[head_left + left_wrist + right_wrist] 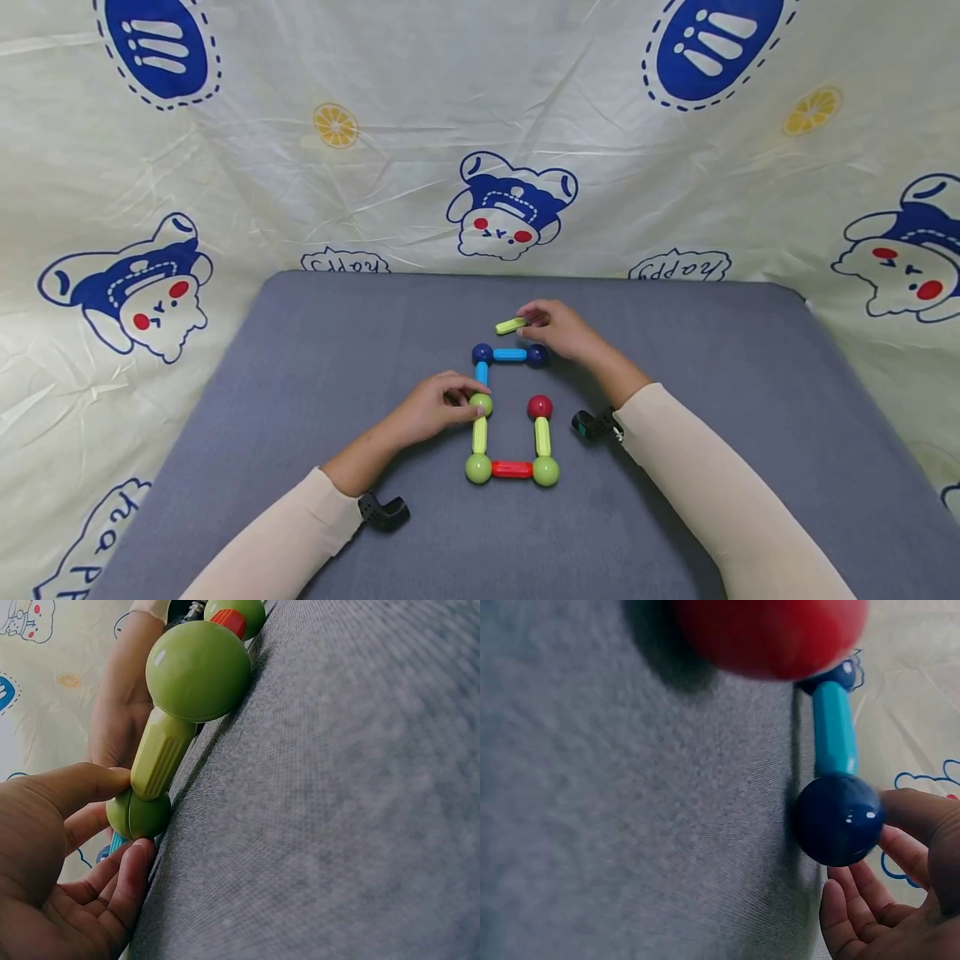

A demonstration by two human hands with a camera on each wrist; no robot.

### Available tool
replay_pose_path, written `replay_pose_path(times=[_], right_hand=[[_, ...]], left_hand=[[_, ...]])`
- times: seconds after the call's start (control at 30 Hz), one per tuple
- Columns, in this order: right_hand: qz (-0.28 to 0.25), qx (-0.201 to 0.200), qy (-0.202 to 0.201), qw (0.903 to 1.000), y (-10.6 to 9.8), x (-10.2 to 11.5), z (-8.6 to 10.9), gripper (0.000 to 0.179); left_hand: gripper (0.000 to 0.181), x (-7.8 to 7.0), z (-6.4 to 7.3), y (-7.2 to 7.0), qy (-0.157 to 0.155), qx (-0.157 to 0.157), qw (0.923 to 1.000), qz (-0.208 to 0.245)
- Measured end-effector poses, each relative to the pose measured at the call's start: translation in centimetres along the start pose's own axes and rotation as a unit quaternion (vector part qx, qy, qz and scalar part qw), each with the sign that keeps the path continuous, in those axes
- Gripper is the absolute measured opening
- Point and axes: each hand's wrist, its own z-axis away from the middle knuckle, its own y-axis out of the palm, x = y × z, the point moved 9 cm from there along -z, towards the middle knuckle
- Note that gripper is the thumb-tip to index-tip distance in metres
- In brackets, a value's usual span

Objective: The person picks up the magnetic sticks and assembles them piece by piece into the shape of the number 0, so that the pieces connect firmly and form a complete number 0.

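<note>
My left hand (435, 410) pinches a green ball (144, 817) between thumb and fingers, at the left side of a shape made of magnetic rods and balls. From that ball a yellow-green rod (479, 436) runs toward the front, and a light blue rod (482, 374) runs back to a dark blue ball (482, 354). Beyond the shape, my right hand (561, 332) holds one end of a loose yellow-green rod (511, 326) in its fingertips. The right wrist view shows this hand behind another dark blue ball (838, 820), which hides the loose rod.
Along the front, a red rod (512, 470) joins two green balls. A red ball (539, 407) tops the yellow-green rod (542, 437) on the right side, apart from the back blue rod (510, 355). Everything lies on a grey cloth-covered table (337, 333) before a printed curtain (405, 192).
</note>
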Motion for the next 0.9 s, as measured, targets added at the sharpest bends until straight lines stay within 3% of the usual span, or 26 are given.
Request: replay_pose_path(times=[0.2,0.53,0.63,0.9], right_hand=[[0.058,0.004,-0.003,0.9983,0.5,0.2,-1.0,0.033],[0.157,0.011,-0.029,0.9871,1.1,1.6,-1.2,0.020],[0.146,0.003,-0.021,0.9891,1.0,1.3,-1.1,0.017],[0.050,-0.057,0.013,0.9970,-0.6,0.4,-0.4,0.025]], left_hand=[[0.026,0.2,0.1,-0.1,-0.004,0.000,1.0000,-0.002],[0.026,0.0,0.1,-0.1,-0.001,-0.002,1.0000,-0.004],[0.026,0.1,0.1,0.0,0.000,-0.002,1.0000,-0.003],[0.026,0.3,0.1,0.0,-0.005,-0.003,1.0000,-0.003]])
